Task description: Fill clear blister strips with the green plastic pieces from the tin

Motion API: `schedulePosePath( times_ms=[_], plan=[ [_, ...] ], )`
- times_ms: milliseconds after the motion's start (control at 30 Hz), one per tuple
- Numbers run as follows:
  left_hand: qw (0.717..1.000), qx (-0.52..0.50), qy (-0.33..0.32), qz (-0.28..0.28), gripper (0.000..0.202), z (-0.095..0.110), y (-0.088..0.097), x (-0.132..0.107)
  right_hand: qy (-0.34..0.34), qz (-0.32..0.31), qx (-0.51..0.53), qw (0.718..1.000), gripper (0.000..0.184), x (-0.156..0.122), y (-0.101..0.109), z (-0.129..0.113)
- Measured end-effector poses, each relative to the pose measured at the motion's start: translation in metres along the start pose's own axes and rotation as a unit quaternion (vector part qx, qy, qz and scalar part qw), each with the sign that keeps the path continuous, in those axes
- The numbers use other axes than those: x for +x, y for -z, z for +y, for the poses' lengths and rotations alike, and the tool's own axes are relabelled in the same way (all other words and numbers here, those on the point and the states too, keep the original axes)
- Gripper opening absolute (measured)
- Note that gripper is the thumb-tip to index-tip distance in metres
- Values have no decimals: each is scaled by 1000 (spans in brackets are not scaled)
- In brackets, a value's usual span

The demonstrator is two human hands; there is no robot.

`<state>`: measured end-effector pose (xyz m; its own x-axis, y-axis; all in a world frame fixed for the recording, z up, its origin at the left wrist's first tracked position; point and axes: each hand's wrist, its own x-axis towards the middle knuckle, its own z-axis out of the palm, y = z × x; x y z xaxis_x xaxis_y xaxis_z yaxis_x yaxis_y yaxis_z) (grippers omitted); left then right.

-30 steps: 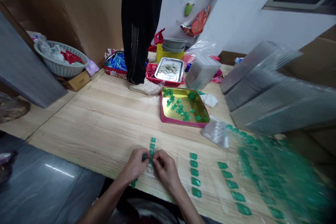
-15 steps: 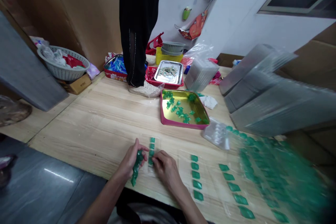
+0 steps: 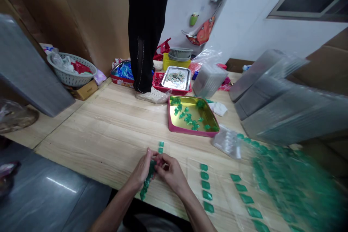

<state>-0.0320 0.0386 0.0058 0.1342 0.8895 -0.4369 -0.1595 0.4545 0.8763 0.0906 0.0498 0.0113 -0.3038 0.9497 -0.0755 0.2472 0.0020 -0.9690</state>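
Note:
My left hand [image 3: 141, 170] is closed round a strip of joined green pieces [image 3: 146, 183] that hangs down from it over the table's near edge. My right hand [image 3: 170, 172] meets it, fingers pinched at the top of that strip. Just beyond the fingers lies a clear plastic tray [image 3: 160, 147] with a few green pieces set in its pockets. To the right lie more clear trays with green pieces [image 3: 206, 186] in rows.
A pink-rimmed gold tray [image 3: 190, 130] of loose green pieces sits mid-table. A person in black trousers [image 3: 146, 29] stands on the table. Stacks of clear trays [image 3: 274, 101] rise at right. A white basket [image 3: 71, 70] and a steel tray [image 3: 176, 76] lie behind.
My right hand has come up off the clear tray to meet my left hand at the green strip. The view has shifted slightly.

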Motion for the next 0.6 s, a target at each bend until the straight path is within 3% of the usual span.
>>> schedulePosePath(
  times_ms=[133, 267, 433, 600],
  plan=[
    [1000, -8, 1, 11, 66, 0, 2, 0, -17, -6, 91, 996, 12, -3, 2, 4],
    [999, -17, 7, 35, 49, 2, 5, -2, -16, 12, 125, 992, 12, -3, 6, 8],
    [999, -24, -9, -20, 33, 6, 11, -2, -34, -1, 185, 982, 19, 0, 11, 15],
    [997, -66, 10, -39, 26, 6, 10, -1, -52, 36, 257, 964, 23, 1, 7, 18]
  ],
)
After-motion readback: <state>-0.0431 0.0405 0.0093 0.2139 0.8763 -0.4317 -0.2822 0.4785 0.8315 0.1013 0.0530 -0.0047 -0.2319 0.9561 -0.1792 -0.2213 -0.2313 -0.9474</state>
